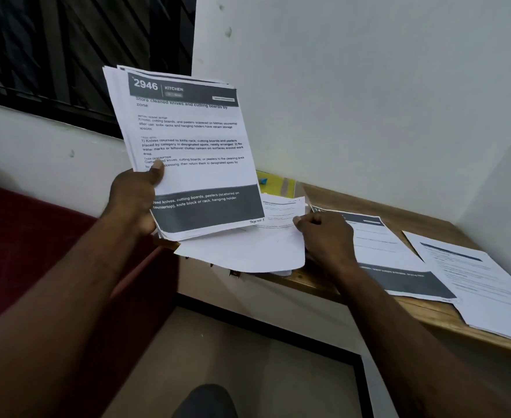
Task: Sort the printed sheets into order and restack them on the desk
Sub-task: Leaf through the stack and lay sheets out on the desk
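My left hand (136, 196) holds a stack of printed sheets (188, 152) upright above the desk's left end, thumb pressed on the front page headed "2946 KITCHEN". My right hand (323, 236) rests on the wooden desk (399, 215), fingers pinching the edge of a loose white sheet (248, 251) that lies over other papers and overhangs the desk's front edge. To its right a printed sheet with a dark footer band (399, 260) lies flat. Another printed sheet (483, 285) lies at the far right, over the desk's front edge.
A yellow item with a blue piece (274, 182) sits at the desk's back corner against the white wall. A dark red seat (37, 251) stands to the left below a barred window (67, 49). Tiled floor lies below the desk.
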Demonstrator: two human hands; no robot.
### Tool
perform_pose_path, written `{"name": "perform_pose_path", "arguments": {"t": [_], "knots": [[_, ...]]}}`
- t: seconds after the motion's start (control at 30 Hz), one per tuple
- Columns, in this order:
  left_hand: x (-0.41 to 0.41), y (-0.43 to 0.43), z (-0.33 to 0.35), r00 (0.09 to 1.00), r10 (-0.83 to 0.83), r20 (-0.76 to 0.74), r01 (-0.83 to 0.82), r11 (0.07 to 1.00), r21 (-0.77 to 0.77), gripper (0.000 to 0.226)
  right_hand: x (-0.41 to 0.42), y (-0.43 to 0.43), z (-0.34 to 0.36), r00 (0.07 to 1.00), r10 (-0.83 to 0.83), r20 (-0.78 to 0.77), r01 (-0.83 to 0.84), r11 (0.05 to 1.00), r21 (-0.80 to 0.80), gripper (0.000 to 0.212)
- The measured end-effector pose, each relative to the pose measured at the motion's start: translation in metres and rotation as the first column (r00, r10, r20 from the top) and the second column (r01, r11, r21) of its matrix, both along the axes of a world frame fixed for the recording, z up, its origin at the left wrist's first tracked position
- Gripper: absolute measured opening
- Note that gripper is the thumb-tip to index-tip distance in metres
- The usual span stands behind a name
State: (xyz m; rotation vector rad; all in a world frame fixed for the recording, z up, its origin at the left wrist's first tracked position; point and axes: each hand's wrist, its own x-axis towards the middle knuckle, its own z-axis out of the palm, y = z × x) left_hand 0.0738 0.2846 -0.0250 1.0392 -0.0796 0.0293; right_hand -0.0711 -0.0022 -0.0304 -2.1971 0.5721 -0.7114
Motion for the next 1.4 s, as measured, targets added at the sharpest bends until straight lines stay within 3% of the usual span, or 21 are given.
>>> {"name": "perform_pose_path", "arguments": {"t": [0.2,0.3,0.43,0.53,0.67,0.77,1.1,1.27,1.4], "knots": [[0.006,-0.007,0.0,1.0,0.006,-0.005,-0.006,1.0,0.01,0.018,0.003,-0.007,-0.004,0.998,0.06,0.014,-0.061,0.969,0.24,0.007],[0.006,-0.011,0.005,1.0,0.004,0.006,-0.004,1.0,0.018,0.027,0.009,-0.007,-0.001,0.995,0.092,0.034,-0.097,0.913,0.396,0.014],[0.009,-0.015,0.008,1.0,-0.005,0.02,0.005,0.999,0.032,0.028,0.016,-0.008,0.004,0.995,0.1,0.021,-0.1,0.899,0.427,0.019],[0.009,-0.016,0.008,1.0,0.003,0.02,-0.003,1.0,0.031,0.031,0.017,-0.008,0.004,0.996,0.092,-0.007,-0.083,0.926,0.369,0.019],[0.008,-0.017,0.008,1.0,-0.004,0.016,0.004,1.0,0.018,0.018,0.014,-0.006,-0.001,0.996,0.084,-0.021,-0.075,0.959,0.275,0.013],[0.006,-0.019,0.006,1.0,-0.019,0.008,0.019,1.0,0.015,0.015,0.01,-0.002,-0.002,0.996,0.076,-0.042,-0.07,0.988,0.134,0.014],[0.008,-0.015,0.0,0.999,-0.035,0.016,0.034,0.995,0.094,0.017,0.011,0.001,-0.009,0.989,0.062,-0.133,-0.074,0.993,-0.089,0.022],[0.008,-0.019,0.001,0.988,-0.151,-0.028,0.154,0.98,0.127,0.016,0.009,0.0,-0.008,0.991,0.026,-0.13,-0.047,0.986,-0.163,0.026],[0.009,-0.022,0.0,0.988,-0.153,-0.032,0.156,0.976,0.152,0.018,0.006,0.0,-0.006,0.99,0.044,-0.138,-0.066,0.985,-0.161,0.023]]}}
